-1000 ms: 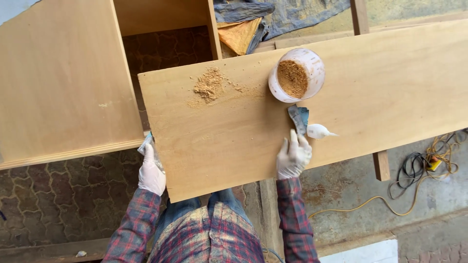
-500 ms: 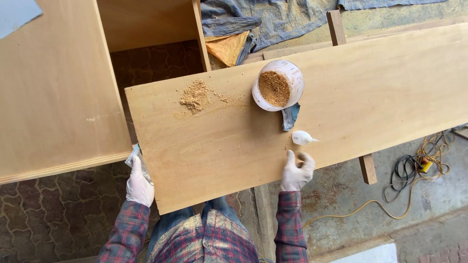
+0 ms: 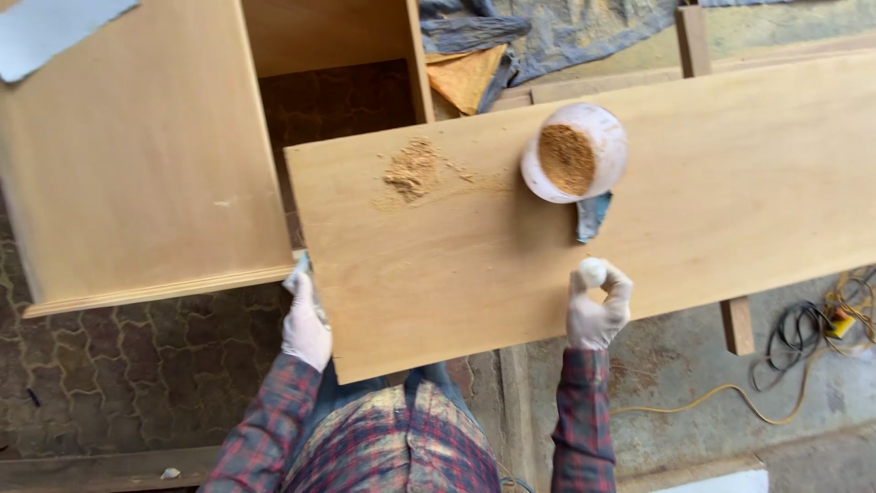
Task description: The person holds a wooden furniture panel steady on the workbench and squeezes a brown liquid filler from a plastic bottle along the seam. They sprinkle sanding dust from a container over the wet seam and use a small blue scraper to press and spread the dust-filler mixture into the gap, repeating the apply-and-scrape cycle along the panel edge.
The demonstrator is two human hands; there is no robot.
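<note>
A cabinet [image 3: 137,155] is standing open at the far left, on the paved floor. Just beside it, the left hand [image 3: 306,324], gloved, is gripping the left end of the board [image 3: 474,283], fingers folded over the edge near its front corner. Something pale blue is showing at the fingertips, too small to identify.

The board is lying flat across a batten [image 3: 737,324], running away to the right. On its far left part, 1 loose heap of sawdust [image 3: 412,169] is sitting. Further right, near the far edge, a white tub [image 3: 575,151] is holding more of the same dust, and a small scraper [image 3: 591,216] is lying just in front of it, touching the tub's base.

The right hand [image 3: 598,306], also gloved, is pinching a white lump [image 3: 593,271] between thumb and fingers at the near edge, close to the scraper.

As a judgement, the work is sitting at a pick-up stage: filler material in hand, dust and tool laid out, nothing spread yet. Any next move is calling for the left hand's steady hold, so the board is not sliding, and for keeping clear of the tub.

A cable [image 3: 803,347] is trailing on the floor at the right.
</note>
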